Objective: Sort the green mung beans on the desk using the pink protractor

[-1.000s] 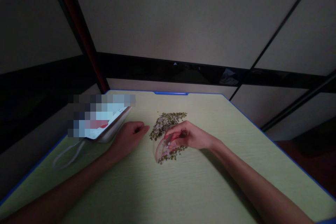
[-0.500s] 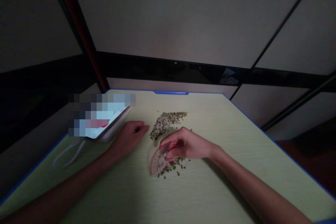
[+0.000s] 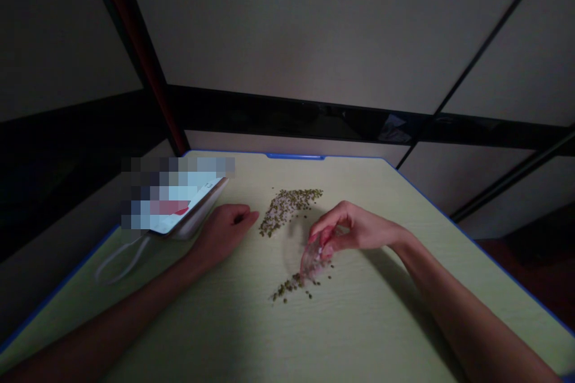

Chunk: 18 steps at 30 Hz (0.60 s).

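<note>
My right hand (image 3: 354,227) pinches a clear protractor (image 3: 309,260) with pinkish markings, which stands tilted above the table. Just below its lower edge lies a small scatter of green beans (image 3: 287,287), with a few strays to the right. Farther back is a larger heap (image 3: 287,208) of small green beans mixed with whitish grains. Left of that heap, my left hand (image 3: 223,230) rests on the table with its fingers curled into a loose fist, nothing visible in it.
A lit tablet or phone (image 3: 179,206), partly blurred out, leans at the left, with a pale strap (image 3: 121,278) below it. The pale wood-look table (image 3: 215,323) has a blue edge and a blue handle (image 3: 295,157) at the back. Cabinet panels (image 3: 287,30) stand behind.
My right hand has moved right and slightly up with the protractor, away from the nearer scatter of beans, uncovering more of the table between the two groups. My left hand stays in place.
</note>
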Each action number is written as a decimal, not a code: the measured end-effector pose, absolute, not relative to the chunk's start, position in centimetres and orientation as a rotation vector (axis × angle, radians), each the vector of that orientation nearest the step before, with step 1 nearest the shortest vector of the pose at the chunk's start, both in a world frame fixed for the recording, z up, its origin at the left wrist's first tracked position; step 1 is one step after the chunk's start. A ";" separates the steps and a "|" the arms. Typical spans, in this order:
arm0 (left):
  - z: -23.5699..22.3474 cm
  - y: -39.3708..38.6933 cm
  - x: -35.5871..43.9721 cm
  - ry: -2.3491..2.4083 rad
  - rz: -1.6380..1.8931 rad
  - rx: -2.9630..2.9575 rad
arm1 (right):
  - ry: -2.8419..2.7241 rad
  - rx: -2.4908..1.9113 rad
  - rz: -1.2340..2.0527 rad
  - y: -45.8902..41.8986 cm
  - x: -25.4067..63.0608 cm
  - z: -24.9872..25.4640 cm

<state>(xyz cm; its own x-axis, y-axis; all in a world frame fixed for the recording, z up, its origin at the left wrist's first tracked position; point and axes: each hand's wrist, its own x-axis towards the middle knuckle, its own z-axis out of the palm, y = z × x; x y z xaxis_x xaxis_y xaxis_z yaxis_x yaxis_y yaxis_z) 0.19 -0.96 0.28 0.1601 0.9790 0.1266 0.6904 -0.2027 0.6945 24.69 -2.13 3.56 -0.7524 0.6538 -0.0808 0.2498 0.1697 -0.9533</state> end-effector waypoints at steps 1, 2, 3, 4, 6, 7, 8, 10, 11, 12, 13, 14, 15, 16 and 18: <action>0.3 -1.0 0.2 1.584 0.786 1.958 | -2.128 -0.862 1.627 -2.3 24.6 3.6; 0.3 -1.0 0.2 1.588 0.782 1.957 | -2.143 -0.866 1.640 -2.4 24.3 3.5; 0.3 -1.0 0.2 1.591 0.778 1.956 | -2.148 -0.874 1.652 -2.6 24.0 3.4; 0.2 -1.0 0.2 1.590 0.775 1.957 | -2.145 -0.886 1.661 -2.7 23.7 3.2; 0.2 -0.9 0.2 1.578 0.780 1.961 | -2.117 -0.906 1.668 -2.8 23.1 2.8; 0.1 -0.9 0.1 1.571 0.785 1.962 | -2.092 -0.912 1.668 -2.8 22.7 2.6; 0.1 -0.9 0.1 1.565 0.790 1.962 | -2.059 -0.913 1.669 -2.8 22.5 2.4; 0.0 -0.9 0.1 1.562 0.792 1.958 | -1.998 -0.912 1.657 -2.7 22.0 2.1; 0.0 -0.9 0.1 1.567 0.788 1.954 | -1.977 -0.914 1.638 -2.7 21.9 1.9; 0.1 -0.9 0.1 1.572 0.783 1.949 | -1.959 -0.922 1.614 -2.6 21.8 1.8; 0.1 -1.0 0.1 1.574 0.777 1.947 | -1.937 -0.933 1.586 -2.4 21.8 1.7; 0.1 -1.0 0.1 1.576 0.774 1.947 | -1.911 -0.945 1.555 -2.3 21.9 1.6; 0.1 -1.0 0.1 1.575 0.773 1.949 | -1.880 -0.959 1.523 -2.0 22.1 1.5; 0.2 -1.0 0.2 1.575 0.772 1.952 | -1.845 -0.974 1.488 -1.8 22.3 1.4; 0.2 -0.9 0.2 1.580 0.769 1.956 | -1.800 -1.014 1.404 -1.3 23.0 1.2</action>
